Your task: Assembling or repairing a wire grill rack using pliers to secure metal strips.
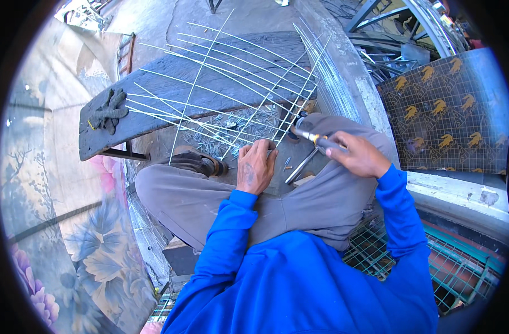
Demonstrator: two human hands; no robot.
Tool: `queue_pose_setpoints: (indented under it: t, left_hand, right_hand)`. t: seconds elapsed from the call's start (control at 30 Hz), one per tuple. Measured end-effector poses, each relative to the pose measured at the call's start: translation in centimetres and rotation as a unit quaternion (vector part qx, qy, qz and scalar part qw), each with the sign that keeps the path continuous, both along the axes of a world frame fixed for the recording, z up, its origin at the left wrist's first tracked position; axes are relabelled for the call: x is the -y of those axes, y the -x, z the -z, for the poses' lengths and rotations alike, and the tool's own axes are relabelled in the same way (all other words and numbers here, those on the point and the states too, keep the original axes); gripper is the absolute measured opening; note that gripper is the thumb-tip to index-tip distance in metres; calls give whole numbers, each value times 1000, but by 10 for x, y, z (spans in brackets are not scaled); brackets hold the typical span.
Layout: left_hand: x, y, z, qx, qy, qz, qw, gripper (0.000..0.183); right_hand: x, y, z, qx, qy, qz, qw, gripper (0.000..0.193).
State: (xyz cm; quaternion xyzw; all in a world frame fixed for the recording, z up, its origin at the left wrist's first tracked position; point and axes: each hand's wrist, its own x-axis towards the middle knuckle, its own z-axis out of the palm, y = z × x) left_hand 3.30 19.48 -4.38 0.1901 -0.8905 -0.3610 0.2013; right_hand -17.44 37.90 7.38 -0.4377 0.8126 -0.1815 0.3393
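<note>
A grid of thin pale metal rods (210,68) lies across a dark wooden bench, its near corner reaching over my lap. My left hand (255,167) is at the grid's near edge, fingers bent and closed about the rod ends there; the fingertips are partly hidden. In my right hand (359,154) is a hand tool (320,140) with a black and yellow-orange grip and a bare metal front. Its metal end points left toward the grid's right edge, and I cannot make out its exact kind. Below it, a metal bar or tube (301,166) slants between my legs.
The dark wooden bench (154,83) carries a dark work glove (108,111) at its left end. Many short cut rod pieces (210,133) litter the ground under the grid. A bundle of long rods (335,83) lies to the right, near a patterned board (443,111). Floral sheeting (109,245) covers the left.
</note>
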Motion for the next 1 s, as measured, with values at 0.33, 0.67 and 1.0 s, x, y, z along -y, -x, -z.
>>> queue_pose_setpoints:
  t: [0.33,0.67,1.0]
  left_hand:
    - [2,-2,-2,-5,4,2,1000,14]
    - [1,-2,-5,0,2,-13,1000,20]
    - [1,-4,-2,12,-1,-2,1000,20]
  right_hand:
    - [7,-9,9,-29,-15,103,994,37]
    - [-11,1,-5,-2,-31,105,994,45]
    - [1,-10,15,49,-30,130,990,49]
